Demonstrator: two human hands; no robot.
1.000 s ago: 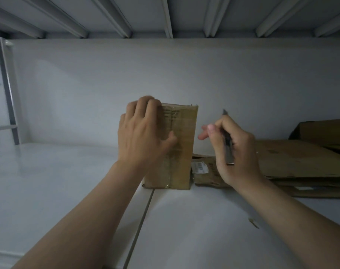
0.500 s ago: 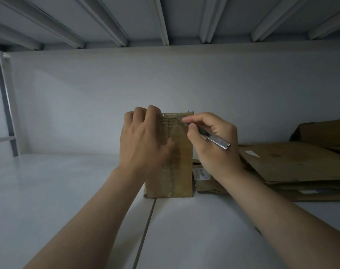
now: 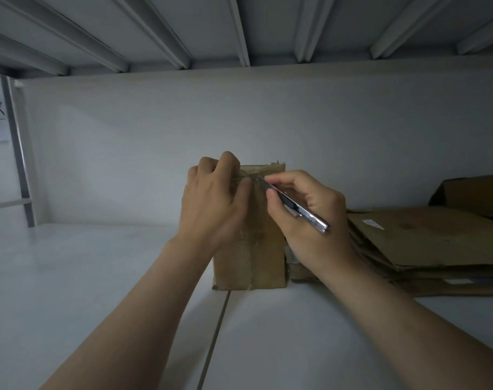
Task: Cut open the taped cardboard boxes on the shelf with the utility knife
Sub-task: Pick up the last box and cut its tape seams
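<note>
A small brown cardboard box [image 3: 263,260] stands upright on the white shelf [image 3: 99,291], with clear tape running down the middle of its front face. My left hand [image 3: 214,204] grips the box's upper left part, fingers curled over its top edge and thumb on the front. My right hand [image 3: 307,218] holds a silver utility knife [image 3: 294,205] like a pen. The knife's tip touches the tape near the top of the box, just right of my left thumb. The box's left side is hidden behind my left hand.
A stack of flattened cardboard [image 3: 425,249] lies to the right of the box, with another brown box [image 3: 473,192] behind it. A grey wall [image 3: 155,153] closes the back. The shelf above [image 3: 239,29] hangs low overhead. A metal upright [image 3: 18,161] stands at the far left.
My right hand swung the knife from upright beside the box to the taped seam at its top. My left hand shifted slightly up, fingers hooking the box's top edge.
</note>
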